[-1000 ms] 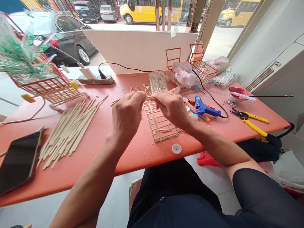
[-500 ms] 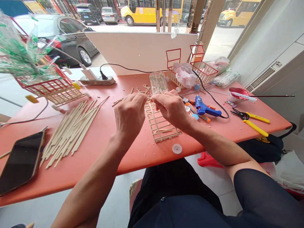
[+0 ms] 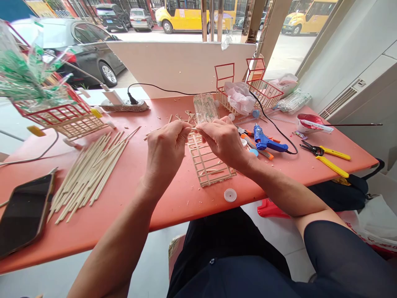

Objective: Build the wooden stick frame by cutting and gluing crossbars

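Observation:
My left hand [image 3: 166, 147] and my right hand [image 3: 223, 140] are raised over the table with their fingertips close together. Both are closed in a pinch on a short, thin wooden stick [image 3: 193, 128], which shows in the small gap between them; the fingers hide the rest. Below and partly behind my right hand lies a flat lattice of glued wooden sticks [image 3: 207, 159], with a few loose pieces on it. A loose pile of long wooden sticks [image 3: 93, 174] is spread out to the left of my left hand.
A blue glue gun [image 3: 268, 140] and yellow-handled pliers [image 3: 327, 155] lie at right. A phone [image 3: 26, 211] and a stick basket with red rims [image 3: 58, 116] are at left. A white plastic wheel [image 3: 230, 195] sits near the front edge. Behind stand more stick frames [image 3: 266, 93].
Both hands stay pinched at nearly the same spot above the lattice, and my left hand has tilted slightly. The whole view has shifted a little.

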Demonstrator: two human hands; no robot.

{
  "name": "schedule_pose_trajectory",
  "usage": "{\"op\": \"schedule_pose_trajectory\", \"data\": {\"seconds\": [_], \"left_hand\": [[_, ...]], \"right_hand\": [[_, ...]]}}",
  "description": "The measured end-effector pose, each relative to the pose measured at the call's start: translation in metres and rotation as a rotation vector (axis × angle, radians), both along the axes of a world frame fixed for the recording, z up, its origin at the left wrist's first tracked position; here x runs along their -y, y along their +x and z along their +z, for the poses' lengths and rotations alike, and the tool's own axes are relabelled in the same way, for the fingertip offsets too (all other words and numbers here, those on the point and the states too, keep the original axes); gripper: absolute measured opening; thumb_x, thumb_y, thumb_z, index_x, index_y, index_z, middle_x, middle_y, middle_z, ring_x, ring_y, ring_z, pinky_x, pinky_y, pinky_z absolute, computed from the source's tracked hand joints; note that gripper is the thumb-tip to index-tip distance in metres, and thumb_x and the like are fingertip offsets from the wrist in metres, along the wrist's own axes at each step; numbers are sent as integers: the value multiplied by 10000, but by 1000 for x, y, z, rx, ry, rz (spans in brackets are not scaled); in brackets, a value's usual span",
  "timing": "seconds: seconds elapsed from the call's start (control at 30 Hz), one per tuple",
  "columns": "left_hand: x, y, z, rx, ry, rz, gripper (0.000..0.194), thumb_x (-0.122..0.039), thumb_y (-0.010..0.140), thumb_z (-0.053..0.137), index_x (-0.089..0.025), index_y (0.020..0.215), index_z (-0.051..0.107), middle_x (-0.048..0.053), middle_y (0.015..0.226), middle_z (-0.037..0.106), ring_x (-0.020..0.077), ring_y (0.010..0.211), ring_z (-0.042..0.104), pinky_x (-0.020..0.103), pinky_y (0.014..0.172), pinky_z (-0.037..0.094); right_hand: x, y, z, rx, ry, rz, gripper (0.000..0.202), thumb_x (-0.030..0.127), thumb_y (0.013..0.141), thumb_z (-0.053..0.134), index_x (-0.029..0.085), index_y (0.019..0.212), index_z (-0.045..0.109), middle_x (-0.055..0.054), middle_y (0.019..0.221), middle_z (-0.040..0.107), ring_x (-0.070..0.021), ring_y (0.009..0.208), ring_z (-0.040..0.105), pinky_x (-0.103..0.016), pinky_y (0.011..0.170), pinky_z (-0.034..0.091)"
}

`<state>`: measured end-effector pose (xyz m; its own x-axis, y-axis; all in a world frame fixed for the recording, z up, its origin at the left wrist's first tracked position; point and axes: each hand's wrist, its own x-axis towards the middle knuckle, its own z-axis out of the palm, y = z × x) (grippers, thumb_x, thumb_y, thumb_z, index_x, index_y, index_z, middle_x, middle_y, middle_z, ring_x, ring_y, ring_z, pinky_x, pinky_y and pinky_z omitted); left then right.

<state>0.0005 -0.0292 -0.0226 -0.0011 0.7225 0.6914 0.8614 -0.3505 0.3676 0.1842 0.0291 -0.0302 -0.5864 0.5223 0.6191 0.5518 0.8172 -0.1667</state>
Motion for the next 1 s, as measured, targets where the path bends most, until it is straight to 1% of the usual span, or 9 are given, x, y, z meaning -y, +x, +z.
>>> {"op": "schedule_pose_trajectory", "data": {"seconds": [0.13,0.23,0.4,0.53,0.67,0.8,0.9,1.0], "left_hand": [[1,-1,2,10,-27,-11,244,-238,1014,588,-258,777,645,-2,703,707,189,644,613,328,687,486],[1,-1,2,17,-34,-2,256,-238,1000,596,-260,747,629,-4,677,689,190,628,594,333,684,486],[2,-1,5,50,-65,-6,230,-235,976,618,-256,754,674,-8,663,694,182,610,590,327,684,495],[2,-3,7,153,-118,-33,225,-269,987,607,-242,810,743,-11,703,734,147,568,573,304,648,481],[1,-7,11,284,-238,-89,258,-261,950,635,-217,712,725,-16,596,652,132,542,536,286,591,441],[0,-11,16,360,-341,-159,271,-232,923,648,-208,657,695,0,610,665,123,547,531,270,562,436],[0,-12,17,368,-354,-173,278,-219,909,647,-209,634,683,2,598,655,121,545,522,266,545,420],[0,-13,16,362,-349,-157,274,-236,905,659,-202,635,697,-4,575,631,114,527,506,258,529,406]], "right_hand": [[1,-1,-2,21,-9,9,388,355,1187,414,209,1155,772,-20,855,789,-188,811,586,-355,917,340],[2,-1,-3,17,-5,14,374,326,1183,418,209,1142,770,-19,875,796,-185,812,582,-356,919,342],[1,-1,-3,21,0,13,364,326,1183,430,210,1147,773,-17,884,804,-184,807,592,-355,920,339],[-1,0,-2,11,9,13,375,357,1188,433,213,1156,778,-18,886,806,-186,825,615,-355,920,334],[0,0,-2,8,7,27,360,357,1185,447,218,1169,778,-25,928,823,-188,850,630,-353,930,338],[1,0,-2,18,12,45,351,332,1184,449,215,1166,780,-29,993,843,-184,863,628,-353,954,338],[2,-1,-3,15,19,54,351,330,1184,450,207,1170,779,-27,951,834,-184,856,625,-350,947,338],[1,-1,-4,9,35,60,337,322,1183,460,207,1163,776,-16,928,824,-180,856,625,-343,935,335]]}}
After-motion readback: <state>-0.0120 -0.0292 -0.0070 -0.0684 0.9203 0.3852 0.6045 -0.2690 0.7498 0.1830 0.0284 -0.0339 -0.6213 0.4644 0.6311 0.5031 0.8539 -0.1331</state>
